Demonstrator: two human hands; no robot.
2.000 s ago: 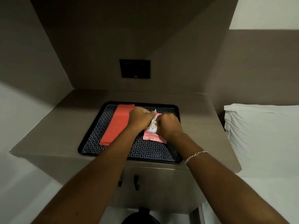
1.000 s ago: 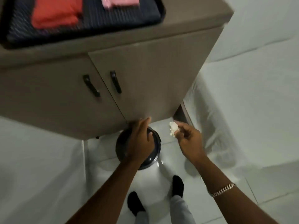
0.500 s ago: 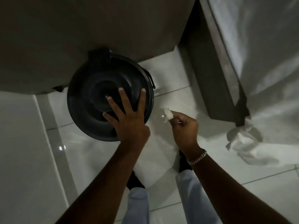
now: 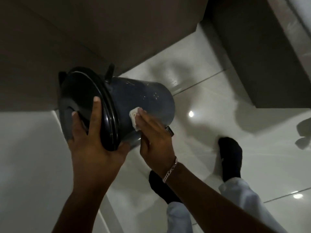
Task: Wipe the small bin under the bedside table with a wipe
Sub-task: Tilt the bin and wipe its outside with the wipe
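**Bin tipped on its side, wipe pressed to its wall**

The bin [image 4: 143,101] is dark, round and lidded, and it is tilted hard over so that its lid [image 4: 87,105] faces the left of the view and its base points to the right. It is held above the pale tiled floor [image 4: 210,115], just below the front edge of the bedside table [image 4: 101,31], whose brown underside fills the top of the view.

Nearest the camera, two bare forearms reach in from the bottom edge. The left hand [image 4: 94,145] grips the bin at the lid: fingers spread over the lid's face, thumb hooked under the rim on the body side. The right hand [image 4: 154,138], with a chain bracelet [image 4: 170,170] at the wrist, lies flat with fingers together, pressing a small folded white wipe [image 4: 134,118] against the bin's side wall just beside the lid rim.

Below the hands, two feet in black socks [image 4: 230,157] stand on the tiles, with light trouser legs [image 4: 244,195] above them. Farther right, a dark bed base [image 4: 252,56] rises from the floor.
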